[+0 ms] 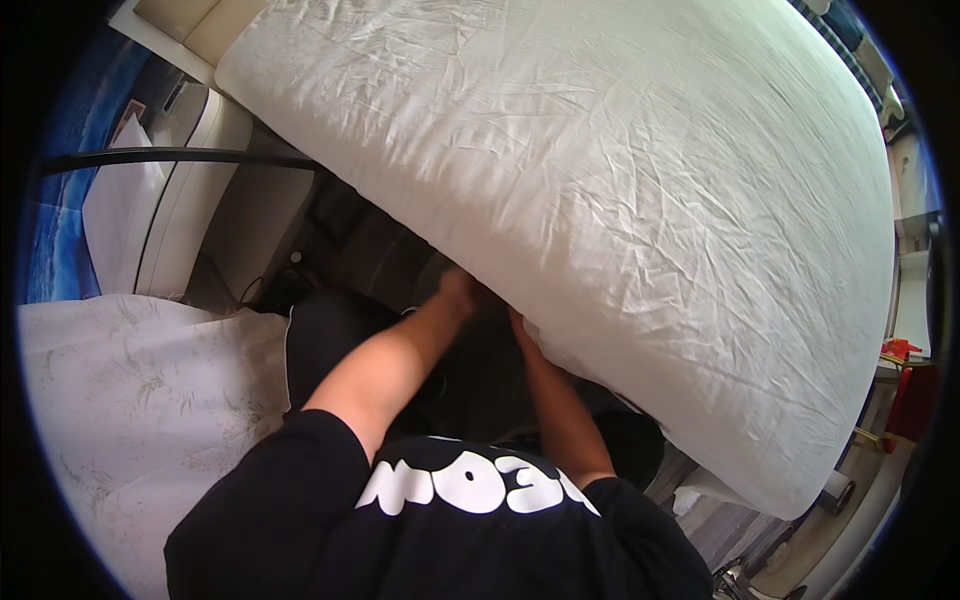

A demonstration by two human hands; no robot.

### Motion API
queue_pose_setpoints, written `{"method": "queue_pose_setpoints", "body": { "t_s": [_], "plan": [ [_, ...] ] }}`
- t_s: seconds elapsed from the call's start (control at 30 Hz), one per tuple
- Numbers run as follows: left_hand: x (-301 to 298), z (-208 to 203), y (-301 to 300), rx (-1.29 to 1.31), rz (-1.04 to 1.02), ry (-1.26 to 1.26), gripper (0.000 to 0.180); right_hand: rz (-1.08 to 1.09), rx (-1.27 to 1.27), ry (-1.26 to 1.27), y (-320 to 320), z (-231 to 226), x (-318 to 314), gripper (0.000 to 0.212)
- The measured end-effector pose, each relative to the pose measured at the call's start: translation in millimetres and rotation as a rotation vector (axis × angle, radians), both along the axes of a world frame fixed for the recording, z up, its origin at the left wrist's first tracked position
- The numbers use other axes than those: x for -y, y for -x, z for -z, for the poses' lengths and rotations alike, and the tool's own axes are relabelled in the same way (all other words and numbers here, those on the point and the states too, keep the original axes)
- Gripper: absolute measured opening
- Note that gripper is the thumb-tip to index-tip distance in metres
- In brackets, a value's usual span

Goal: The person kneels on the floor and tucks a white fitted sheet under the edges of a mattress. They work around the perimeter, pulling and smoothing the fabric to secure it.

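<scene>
A mattress in a wrinkled white fitted sheet (620, 190) fills the middle and right of the view. Both my forearms reach forward to its near side edge. My left hand (460, 290) is in the shadow just below that edge, smeared by motion, its fingers hidden. Close beside it, my right forearm (550, 390) runs up to the sheet's lower edge, and the right hand is tucked out of sight beneath it. Whether either hand grips the sheet or mattress cannot be made out.
A cream bedside cabinet (185, 200) stands at the left, with a black curved bar (180, 156) across it. Pale leaf-patterned fabric (150, 390) hangs at lower left. Dark floor shows between cabinet and bed. A red object (912, 400) is at the far right.
</scene>
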State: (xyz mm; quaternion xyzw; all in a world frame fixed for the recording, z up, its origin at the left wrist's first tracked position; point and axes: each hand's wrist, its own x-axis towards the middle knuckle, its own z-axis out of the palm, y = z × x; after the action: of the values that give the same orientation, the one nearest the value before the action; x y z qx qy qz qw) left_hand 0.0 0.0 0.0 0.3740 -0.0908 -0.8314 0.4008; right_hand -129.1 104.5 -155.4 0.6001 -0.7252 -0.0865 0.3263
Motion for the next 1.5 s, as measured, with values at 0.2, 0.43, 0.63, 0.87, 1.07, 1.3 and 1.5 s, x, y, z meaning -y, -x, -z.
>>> {"method": "queue_pose_setpoints", "body": {
  "t_s": [0.2, 0.43, 0.63, 0.87, 1.07, 1.3, 1.5],
  "plan": [
    [-15.0, -28.6, 64.7, -0.259, -0.238, -0.147, 0.041, -0.285, 0.87, 0.153, 64.1, -88.9, 3.3, 0.064],
    [-15.5, -72.9, 43.4, -0.154, -0.468, -0.063, 0.045, -0.317, 0.693, 0.206, 38.3, -148.1, -6.1, 0.058],
    [-9.9, -103.1, 38.5, -0.248, -0.404, -0.122, 0.047, -0.329, 0.784, 0.227, 25.9, -177.7, -8.9, 0.052],
    [21.4, -0.6, 1.4, -0.444, -0.17, -0.009, 0.045, -0.309, 0.878, 0.072, 23.3, -142.9, -13.0, 0.047],
    [9.6, 18.8, 17.6, 0.12, -0.375, 0.191, 0.043, -0.265, 0.241, 0.207, 25.4, -149.2, -19.7, 0.059],
    [8.0, -43.9, 9.6, -0.359, -0.46, -0.026, 0.045, -0.287, 0.13, 0.055, 29.7, -137.3, -21.3, 0.057],
    [25.3, -21.6, 0.5, -0.501, -0.276, 0.046, 0.048, -0.312, 0.567, 0.085, 23.2, -124.2, -21.8, 0.052]
  ]
}}
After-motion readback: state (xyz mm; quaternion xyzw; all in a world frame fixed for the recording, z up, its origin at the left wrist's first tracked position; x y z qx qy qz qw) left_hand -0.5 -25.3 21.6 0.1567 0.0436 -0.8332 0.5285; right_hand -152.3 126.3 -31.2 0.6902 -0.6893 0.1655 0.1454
